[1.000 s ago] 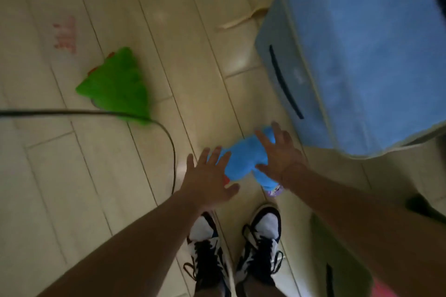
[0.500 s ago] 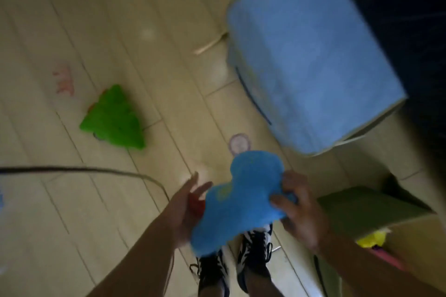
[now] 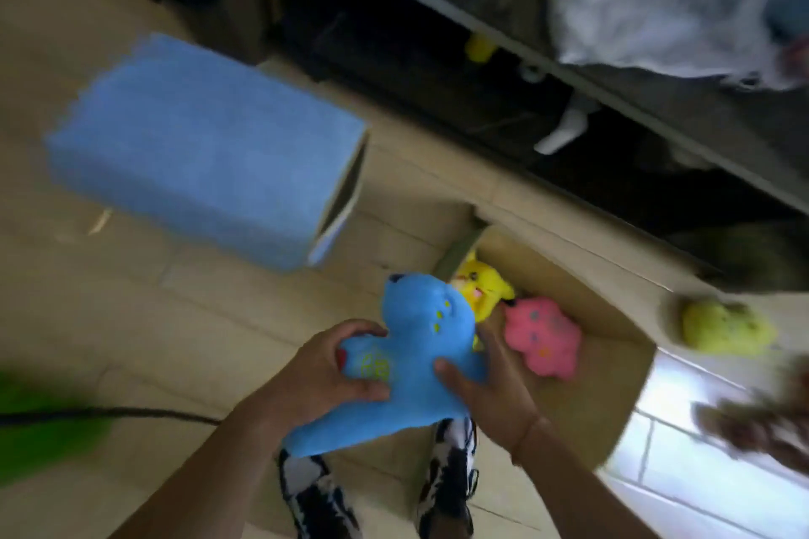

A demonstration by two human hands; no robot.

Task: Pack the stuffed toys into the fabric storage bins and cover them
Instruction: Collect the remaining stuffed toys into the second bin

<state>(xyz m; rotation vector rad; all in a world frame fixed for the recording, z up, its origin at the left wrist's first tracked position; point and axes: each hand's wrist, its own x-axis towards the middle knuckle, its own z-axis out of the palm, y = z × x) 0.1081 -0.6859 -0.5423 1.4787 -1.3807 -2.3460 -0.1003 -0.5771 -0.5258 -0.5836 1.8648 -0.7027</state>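
Step in hand, as I read it: carrying the blue stuffed toy (image 3: 416,359) to the open bin (image 3: 613,389). Left hand (image 3: 319,376) and right hand (image 3: 486,398) are both clamped on it, left on the body near the yellow-green print, right under the far side. The toy is in the air above the shoes (image 3: 446,477), its head overlapping the bin's near-left edge, not inside yet.

Next move, my guess: shift it right over the opening, lower, then release both hands. There looks to be free floor in the near half of the bin, so no squeezing needed.

Containers:
- Open bin: tan inner walls, a strip of green outer fabric at the far-left corner. Inside are a yellow plush (image 3: 481,291) at the far-left corner and a pink plush (image 3: 543,337) just beside it, maybe touching. No lid on it.
- Blue fabric bin (image 3: 205,149): top covered, contents hidden. One end gapes slightly; can't tell if the cover is fully seated.

Still loose: a yellow-green plush (image 3: 722,328) on the floor beyond the open bin's right edge, and a green blur (image 3: 39,429) at far left, probably another toy. The frame is motion-blurred, so fine detail is unreliable.
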